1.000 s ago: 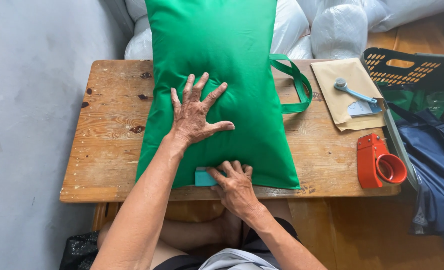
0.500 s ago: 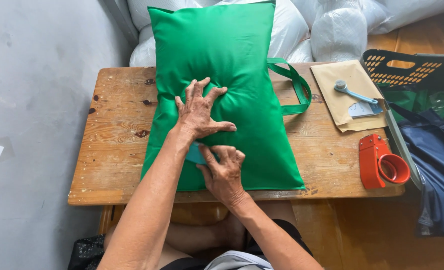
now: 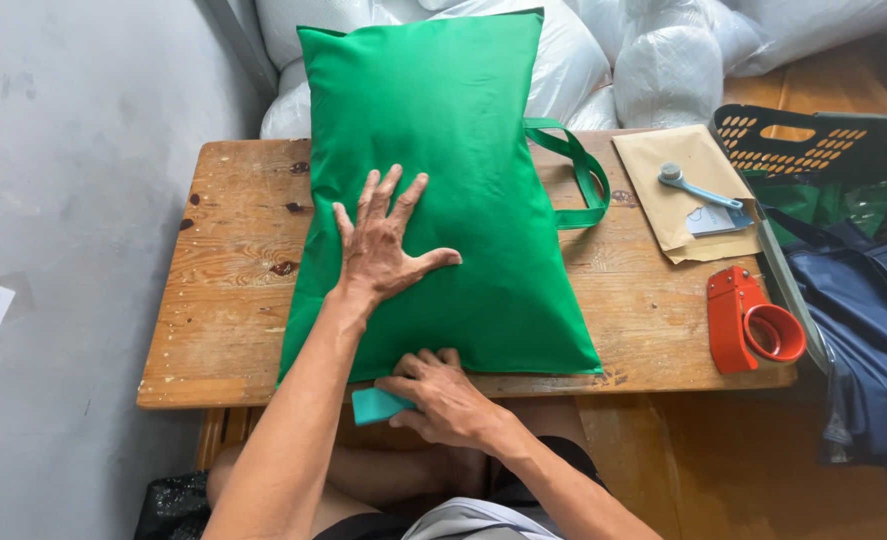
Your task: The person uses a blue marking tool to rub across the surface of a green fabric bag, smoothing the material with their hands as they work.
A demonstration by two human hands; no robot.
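Wooden table (image 3: 224, 330) by grey wall: left hand (image 3: 384, 250) flat on green cushion (image 3: 444, 150), right hand (image 3: 444, 400) gripping teal card (image 3: 376, 405)

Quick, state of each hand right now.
Left hand: open, fingers spread, palm flat on the green bag.
Right hand: closed on a small teal piece at the bag's near edge.

A red tape dispenser (image 3: 752, 322) and a brown envelope (image 3: 684, 190) are seen on the wooden surface (image 3: 234, 290); white sacks (image 3: 664, 60) are piled behind.
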